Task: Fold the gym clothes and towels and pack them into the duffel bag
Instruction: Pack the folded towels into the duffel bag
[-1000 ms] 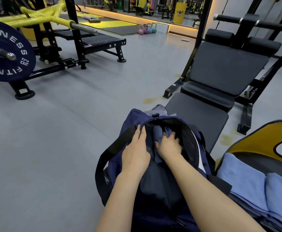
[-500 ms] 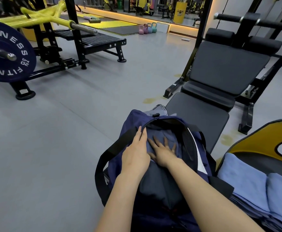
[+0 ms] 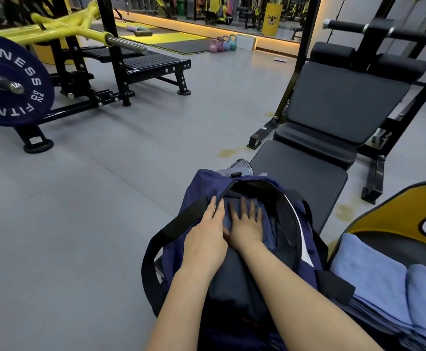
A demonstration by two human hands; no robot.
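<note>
A navy duffel bag point(image 3: 196, 188) lies open on the end of a black bench, its black strap looping to the left. My left hand point(image 3: 204, 239) rests on the bag's left rim with its fingers fairly straight. Inside the opening my right hand point(image 3: 246, 224) presses flat, fingers spread, on a folded blue cloth point(image 3: 267, 224) that lies on a dark garment point(image 3: 232, 274). Two folded light-blue towels point(image 3: 373, 269) lie on a seat to the right of the bag.
An inclined black bench point(image 3: 338, 107) stands just behind the bag. A yellow-and-black seat point(image 3: 394, 209) holds the towels at right. At far left a rack carries a navy weight plate point(image 3: 9, 79). Small kettlebells point(image 3: 223, 44) sit far back on the grey floor.
My right hand has gone from gripping the blue cloth to lying flat on it with spread fingers, and has slid a little deeper into the bag. My left hand stayed on the rim.
</note>
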